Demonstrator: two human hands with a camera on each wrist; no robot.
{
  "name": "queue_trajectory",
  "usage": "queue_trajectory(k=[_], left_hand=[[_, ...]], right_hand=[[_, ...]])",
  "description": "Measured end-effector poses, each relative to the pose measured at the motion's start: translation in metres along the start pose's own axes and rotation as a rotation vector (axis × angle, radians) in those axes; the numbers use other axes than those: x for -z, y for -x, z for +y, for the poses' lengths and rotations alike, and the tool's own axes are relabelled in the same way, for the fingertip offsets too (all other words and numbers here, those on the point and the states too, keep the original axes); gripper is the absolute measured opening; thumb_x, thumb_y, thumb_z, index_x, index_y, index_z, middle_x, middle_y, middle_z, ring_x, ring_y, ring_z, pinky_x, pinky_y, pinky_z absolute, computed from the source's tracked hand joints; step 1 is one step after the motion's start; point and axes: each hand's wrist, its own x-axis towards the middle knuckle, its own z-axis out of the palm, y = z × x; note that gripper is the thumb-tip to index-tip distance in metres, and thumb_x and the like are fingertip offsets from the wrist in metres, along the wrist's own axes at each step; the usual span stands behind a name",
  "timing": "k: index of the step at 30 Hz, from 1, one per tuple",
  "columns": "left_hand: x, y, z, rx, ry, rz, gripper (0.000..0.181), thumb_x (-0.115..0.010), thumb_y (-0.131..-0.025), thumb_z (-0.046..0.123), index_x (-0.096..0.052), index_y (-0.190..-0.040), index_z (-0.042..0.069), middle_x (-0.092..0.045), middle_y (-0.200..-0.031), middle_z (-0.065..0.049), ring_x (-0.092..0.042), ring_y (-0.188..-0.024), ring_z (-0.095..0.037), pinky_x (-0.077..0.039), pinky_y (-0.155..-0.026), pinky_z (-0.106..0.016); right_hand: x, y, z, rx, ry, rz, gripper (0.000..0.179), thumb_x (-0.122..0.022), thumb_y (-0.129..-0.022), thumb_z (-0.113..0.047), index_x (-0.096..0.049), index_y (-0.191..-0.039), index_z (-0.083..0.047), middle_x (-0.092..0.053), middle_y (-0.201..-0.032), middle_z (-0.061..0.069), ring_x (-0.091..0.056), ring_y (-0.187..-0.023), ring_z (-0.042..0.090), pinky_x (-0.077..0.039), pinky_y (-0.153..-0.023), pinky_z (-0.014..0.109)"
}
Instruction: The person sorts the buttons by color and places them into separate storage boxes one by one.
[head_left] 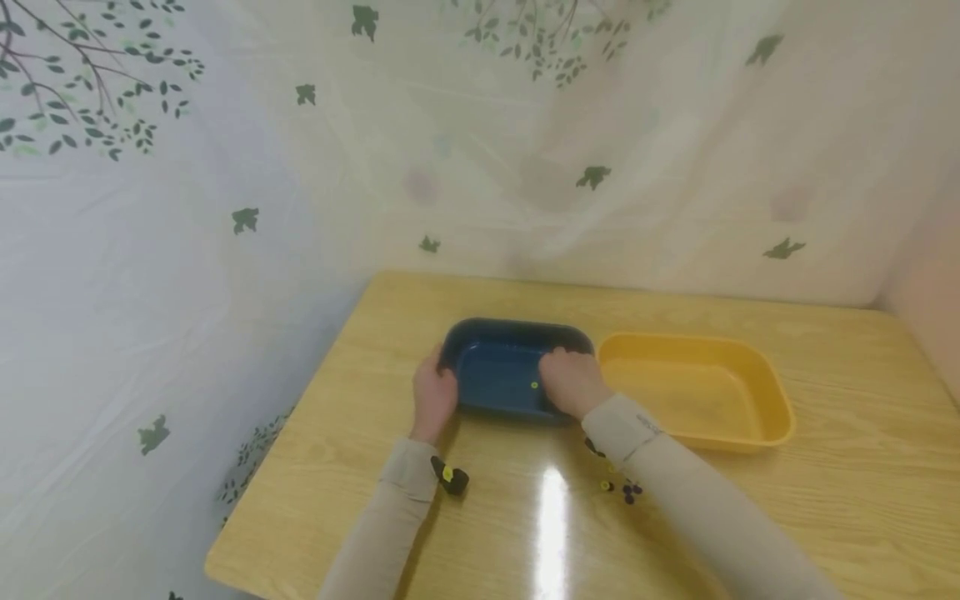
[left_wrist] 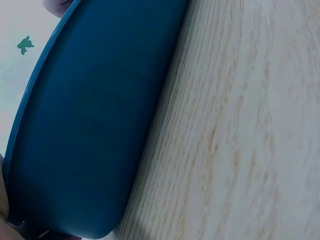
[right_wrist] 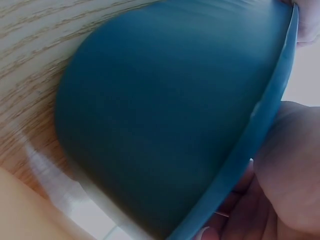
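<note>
Currently, left grip (head_left: 433, 400) closed round left end of blue tub (head_left: 487, 371), on worktop (head_left: 840, 375). Right grip (head_left: 572, 379) over tub's right end, fingers curled in; cannot tell whether anything inside them. Small yellow piece (head_left: 534, 385) in tub, just beside right grip. Yellow tub (head_left: 772, 400) just right of blue one. Nearer, beside right sleeve (head_left: 697, 492): small dark pieces (head_left: 629, 493). Behind: leaf-patterned cloth (head_left: 495, 167).

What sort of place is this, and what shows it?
Probably a makeshift indoor recording corner, though I can't be sure: a leaf-print sheet hangs behind a wood-grain table, with a blue tray and a yellow tray side by side.
</note>
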Motion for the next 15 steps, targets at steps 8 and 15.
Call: queue_trajectory(k=[8, 15], left_hand=[[-0.004, -0.004, -0.002, 0.008, -0.008, 0.011, 0.053, -0.046, -0.087, -0.008, -0.043, -0.141, -0.008, -0.044, -0.144, -0.023, -0.04, -0.134, -0.034, -0.036, -0.108, -0.045], [-0.009, -0.007, -0.004, 0.013, -0.02, 0.024, 0.053, -0.045, -0.088, -0.007, -0.044, -0.141, -0.007, -0.045, -0.144, -0.023, -0.04, -0.134, -0.035, -0.034, -0.109, -0.045]], right_hand=[[0.0, -0.006, 0.005, 0.006, -0.006, 0.006, 0.008, -0.061, -0.087, -0.005, -0.067, -0.083, -0.003, -0.059, -0.074, 0.013, -0.056, -0.063, 0.026, -0.052, -0.052, 0.041], [-0.005, -0.012, 0.011, 0.002, -0.013, 0.009, 0.009, -0.06, -0.086, -0.004, -0.067, -0.082, -0.003, -0.059, -0.076, 0.014, -0.058, -0.065, 0.028, -0.052, -0.054, 0.043]])
